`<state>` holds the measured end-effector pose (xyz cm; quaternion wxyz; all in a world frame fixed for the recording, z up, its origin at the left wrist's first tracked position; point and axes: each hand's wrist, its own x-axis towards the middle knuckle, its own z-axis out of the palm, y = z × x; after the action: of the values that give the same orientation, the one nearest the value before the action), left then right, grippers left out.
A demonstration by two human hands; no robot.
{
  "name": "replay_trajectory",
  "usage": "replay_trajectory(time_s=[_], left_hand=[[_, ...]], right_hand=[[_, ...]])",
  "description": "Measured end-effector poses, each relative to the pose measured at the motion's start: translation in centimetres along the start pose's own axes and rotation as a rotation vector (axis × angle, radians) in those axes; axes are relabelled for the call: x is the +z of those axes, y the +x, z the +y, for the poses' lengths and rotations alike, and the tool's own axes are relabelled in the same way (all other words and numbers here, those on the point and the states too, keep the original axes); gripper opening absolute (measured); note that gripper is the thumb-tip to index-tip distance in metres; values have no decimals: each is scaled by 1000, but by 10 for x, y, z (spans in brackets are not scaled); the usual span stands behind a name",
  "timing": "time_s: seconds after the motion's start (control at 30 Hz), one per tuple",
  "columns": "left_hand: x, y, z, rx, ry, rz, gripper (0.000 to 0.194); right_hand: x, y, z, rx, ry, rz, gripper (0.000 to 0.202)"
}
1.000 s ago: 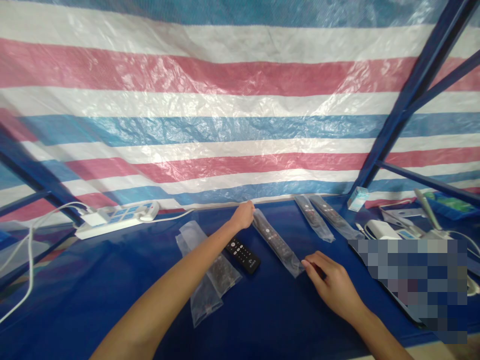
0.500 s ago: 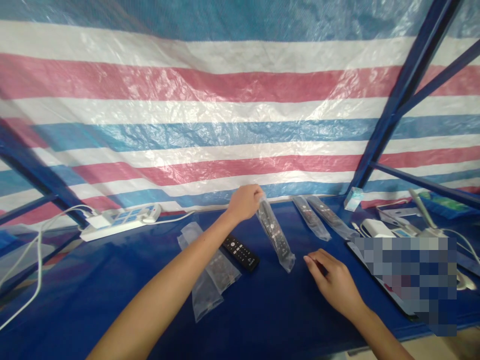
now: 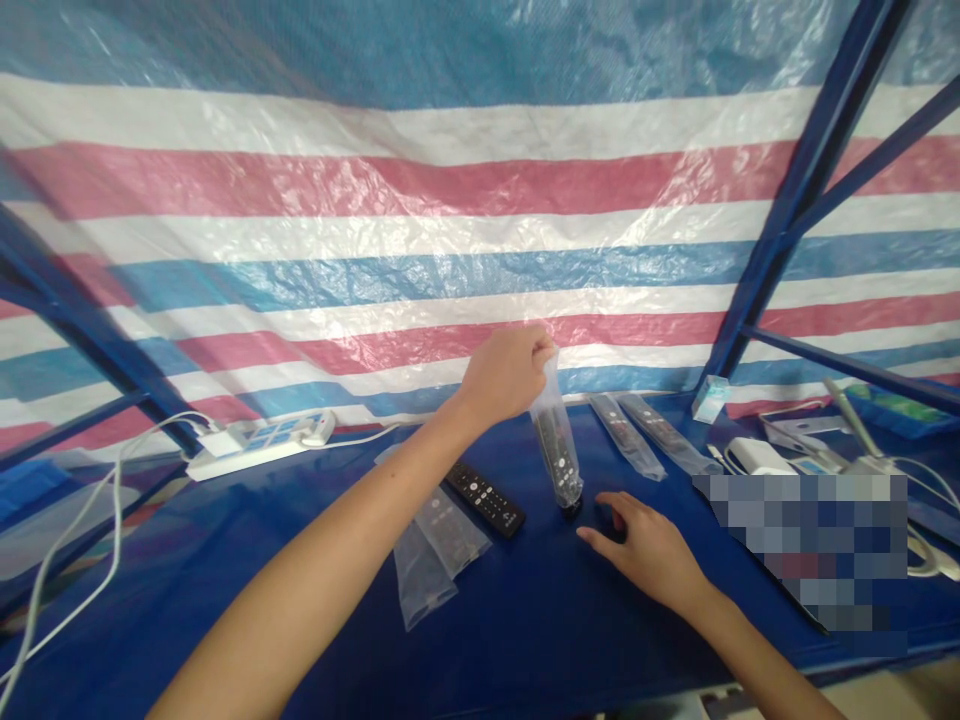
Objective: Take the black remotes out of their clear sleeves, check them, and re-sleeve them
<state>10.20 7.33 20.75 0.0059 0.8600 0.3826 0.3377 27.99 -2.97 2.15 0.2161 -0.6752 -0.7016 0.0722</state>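
My left hand (image 3: 506,372) pinches the top end of a clear plastic bag with a black remote control (image 3: 556,450) inside it. The bag hangs tilted over the blue table, and a dark tip shows just below its lower end. My right hand (image 3: 649,545) is open, thumb and fingers apart, close to the right of that lower end and not touching it. Left of the bag lies an unwrapped black remote control (image 3: 487,500), buttons up. Beside it, partly under my left forearm, are flat clear plastic bags (image 3: 426,575).
Two more bagged remote controls (image 3: 628,438) lie behind my right hand. A small light-coloured box (image 3: 709,400) stands near the frame post. To the right are a white charger (image 3: 759,456), cables and a blurred-out flat object. A white power strip (image 3: 262,445) sits at the left back.
My left hand has risen with the bagged remote, which hangs more upright. My right hand has opened from a loose curl and moved left toward the bag's lower end.
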Motion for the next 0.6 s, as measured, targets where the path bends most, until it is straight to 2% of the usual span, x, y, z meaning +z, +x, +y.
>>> replay_trajectory(time_s=[0.1,0.17,0.23,0.3,0.4,0.47,0.53,0.6], left_hand=[[-5,2,7,5,1,29,18],[-12,2,11,5,9,46,17],[-26,2,12,7,2,78,16],[-51,0,4,-5,-36,157,14],[-91,-11,-28,-110,-173,341,12],[-103,-26,-60,-271,-303,390,15],[-93,-46,-95,-469,-435,300,22],[-66,-70,-125,-544,-459,207,29]], right_hand=[[2,14,-12,-4,2,-72,47],[5,20,-18,-11,2,-77,39],[8,22,-22,-23,3,-62,28],[9,21,-22,-25,9,-57,21],[5,18,-18,4,11,-80,19],[0,18,-16,33,-7,-99,20],[-5,21,-17,52,-46,-116,21],[-7,26,-22,53,-94,-134,23]])
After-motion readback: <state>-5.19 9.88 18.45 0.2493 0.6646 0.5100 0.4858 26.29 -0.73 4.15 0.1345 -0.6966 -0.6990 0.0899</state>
